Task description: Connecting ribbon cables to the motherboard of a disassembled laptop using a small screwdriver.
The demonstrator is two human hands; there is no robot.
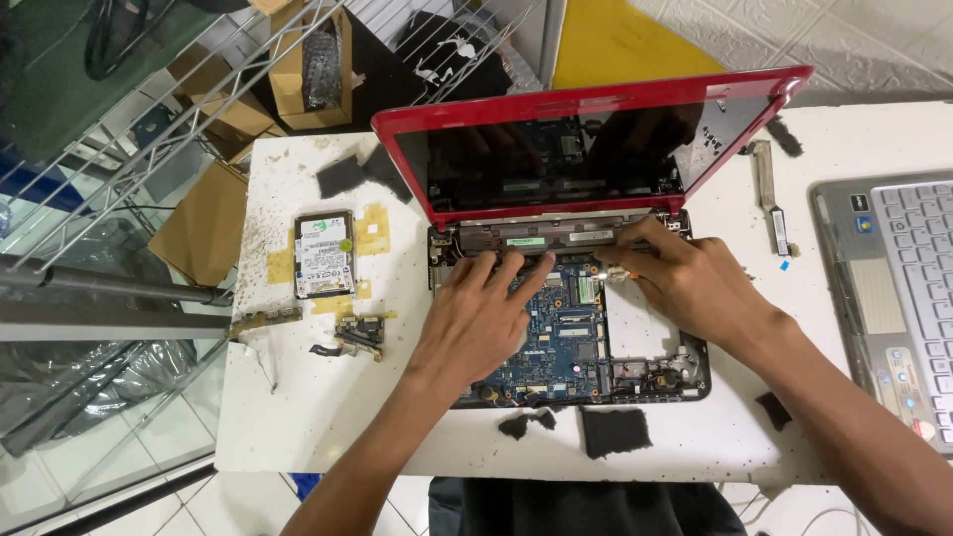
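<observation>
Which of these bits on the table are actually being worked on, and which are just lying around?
In hand:
opened red laptop
its bare blue circuit board
left hand and right hand, both resting on it

Lying about:
silver hard drive
small loose circuit pieces
black foam scraps
grey laptop

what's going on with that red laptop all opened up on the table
A person has both hands inside the red laptop, whose keyboard is off and blue circuit board is bare. The left hand rests flat on the board; the right hand works near the hinge. A hard drive lies on the white table.
</observation>
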